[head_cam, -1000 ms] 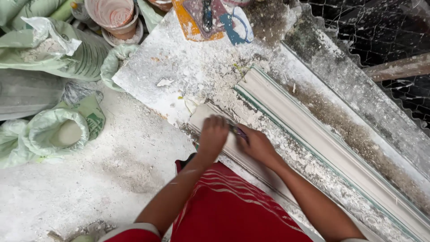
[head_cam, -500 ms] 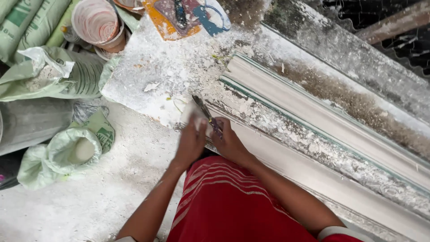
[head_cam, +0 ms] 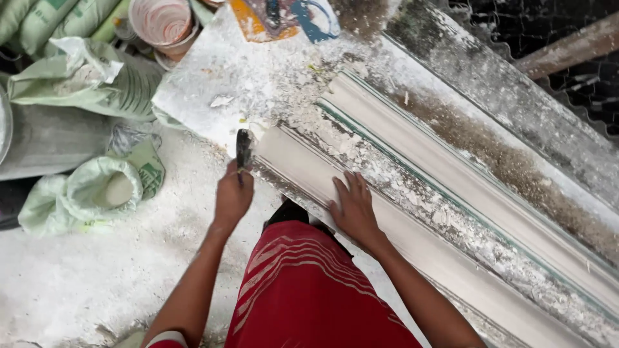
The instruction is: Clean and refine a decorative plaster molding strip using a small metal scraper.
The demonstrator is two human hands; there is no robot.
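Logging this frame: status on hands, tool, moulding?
Left hand gripping dark scraper at the end of the near white moulding. Right hand flat on that moulding. Plaster debris beside it; nothing blocking.

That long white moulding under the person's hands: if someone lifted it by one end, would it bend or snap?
The white moulding looks rigid and chalky, with crumbs strewn beside it, so probably brittle rather than floppy. Its long, thin run suggests one-end lifting could crack it. The right hand lies flat on it; the left hand holds a dark tool at its end.
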